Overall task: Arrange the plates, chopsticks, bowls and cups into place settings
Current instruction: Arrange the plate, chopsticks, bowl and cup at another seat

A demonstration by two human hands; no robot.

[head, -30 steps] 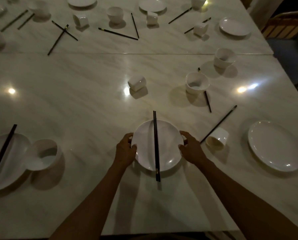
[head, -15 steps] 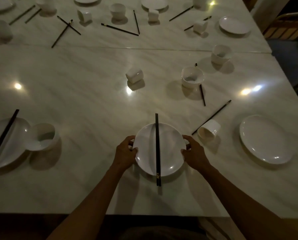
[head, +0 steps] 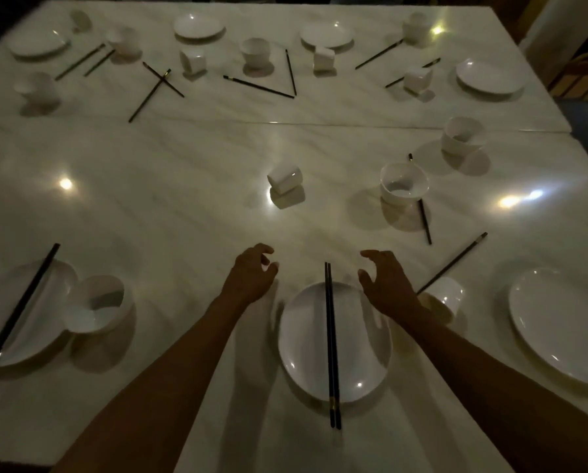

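Two dark chopsticks (head: 330, 343) paired lengthwise across glossy white plate (head: 306, 339), both hands (head: 251, 274) (head: 384, 285) open, empty

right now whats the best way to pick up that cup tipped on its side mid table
Take the tipped cup across its side walls, from above. It lies on its side with nothing around it, so fingers fit either side; its mouth direction is unclear.

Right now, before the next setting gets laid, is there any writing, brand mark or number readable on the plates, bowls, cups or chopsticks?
None: no readable text shows anywhere.
The near plate and the bowl are plain white.
The chopsticks across that plate carry a pale band near the end, with no lettering that can be made out.
The marble table shows only veins and light glare.
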